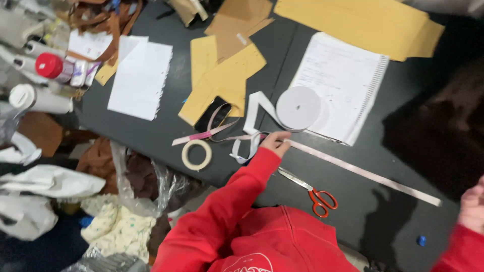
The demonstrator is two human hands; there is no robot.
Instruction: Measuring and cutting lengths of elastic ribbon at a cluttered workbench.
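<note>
Place: craft or sewing workshop
Evidence: cardboard patterns (pixel 222 75), elastic roll (pixel 298 108), scissors (pixel 310 191), leather scraps (pixel 103 20) on dark table (pixel 383 201)

I count one pair of red-handled scissors (pixel 311 191), two tape rolls (pixel 196 154), one spiral notebook (pixel 348 85), one measuring tape (pixel 363 172), two hands (pixel 276 142).
</note>
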